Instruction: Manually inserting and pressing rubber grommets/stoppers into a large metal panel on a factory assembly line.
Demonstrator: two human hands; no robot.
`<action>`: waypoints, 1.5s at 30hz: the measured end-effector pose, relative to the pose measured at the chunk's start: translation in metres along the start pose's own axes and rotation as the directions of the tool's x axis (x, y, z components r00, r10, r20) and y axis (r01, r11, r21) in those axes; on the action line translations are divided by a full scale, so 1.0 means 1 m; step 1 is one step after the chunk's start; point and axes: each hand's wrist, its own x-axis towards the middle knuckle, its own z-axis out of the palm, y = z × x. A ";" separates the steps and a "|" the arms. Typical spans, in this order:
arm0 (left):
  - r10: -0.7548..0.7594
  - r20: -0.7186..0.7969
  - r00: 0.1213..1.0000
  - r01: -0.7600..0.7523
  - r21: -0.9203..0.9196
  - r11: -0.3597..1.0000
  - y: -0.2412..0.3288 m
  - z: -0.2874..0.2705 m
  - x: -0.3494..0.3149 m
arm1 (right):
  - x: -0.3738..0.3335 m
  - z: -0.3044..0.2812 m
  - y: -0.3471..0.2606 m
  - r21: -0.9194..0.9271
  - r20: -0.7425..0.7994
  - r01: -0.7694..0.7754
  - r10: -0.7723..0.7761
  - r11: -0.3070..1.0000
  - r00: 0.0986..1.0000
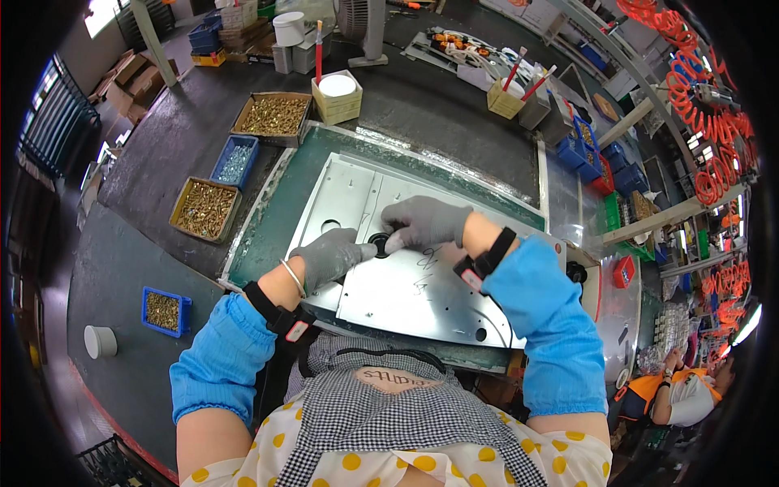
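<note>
A pale metal panel (406, 292) with several round holes lies on the green work surface in front of me. Near its middle sits a black rubber-looking ring (379, 241), partly covered by my fingers. My left hand (334, 253), in a grey glove, presses its fingertips against the ring's left side. From above and to the right, my right hand (423, 222), gloved alike, curls its fingers and grips the ring's edge. An uncovered hole (330, 225) shows in the panel just above my left hand. Dark handwritten marks (423, 268) are on the metal below my right hand.
Left of the panel stand a tray of brass-coloured parts (273, 116), a blue bin (235, 161), another parts tray (204, 209) and a small blue bin (165, 311). Beyond are a wooden box (337, 105) and a fan (361, 28). Another person (677, 398) is at lower right.
</note>
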 end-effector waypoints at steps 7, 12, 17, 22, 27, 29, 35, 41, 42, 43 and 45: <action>-0.012 0.023 1.000 0.011 0.041 0.999 -0.002 -0.003 0.001 | 0.012 -0.003 0.007 0.003 0.077 -0.097 0.097 0.995 0.992; 0.090 -0.045 0.995 -0.088 0.044 0.995 -0.009 0.000 0.008 | 0.034 -0.002 0.009 -0.277 0.117 0.013 0.021 0.961 0.993; 0.215 0.001 0.977 -0.214 -0.083 0.973 0.000 0.002 -0.001 | 0.024 0.010 -0.001 -0.141 -0.056 -0.065 0.058 0.988 0.997; 0.203 0.038 0.978 -0.171 -0.398 0.901 0.006 0.008 -0.008 | -0.107 0.011 0.018 0.033 -0.194 -0.102 0.107 0.994 0.975; 0.228 -0.115 0.967 -0.255 -0.471 0.845 -0.005 -0.004 0.006 | -0.310 0.057 0.095 0.417 -0.386 -0.618 0.746 0.666 0.543; 0.204 -0.149 0.968 -0.250 -0.444 0.860 -0.011 -0.011 0.012 | -0.366 0.098 0.116 0.419 -0.219 -0.808 0.910 0.414 0.353; 0.303 -0.180 0.936 -0.352 -0.418 0.837 -0.019 -0.009 0.017 | -0.370 0.231 0.116 0.395 0.032 -0.918 0.998 0.037 0.054; 0.335 -0.142 0.932 -0.363 -0.413 0.835 -0.013 -0.006 0.016 | -0.393 0.265 0.134 0.681 -0.333 -0.679 0.942 0.275 0.048; 0.346 -0.116 0.931 -0.360 -0.439 0.823 -0.012 -0.004 0.014 | -0.398 0.267 0.136 0.678 -0.384 -0.663 0.922 0.317 0.048; 0.352 -0.170 0.920 -0.391 -0.360 0.847 -0.010 -0.003 0.012 | -0.402 0.269 0.137 0.691 -0.384 -0.651 0.923 0.314 0.038; 0.352 -0.137 0.926 -0.377 -0.386 0.842 -0.005 0.001 0.003 | -0.406 0.272 0.136 0.619 -0.398 -0.711 0.914 0.333 0.082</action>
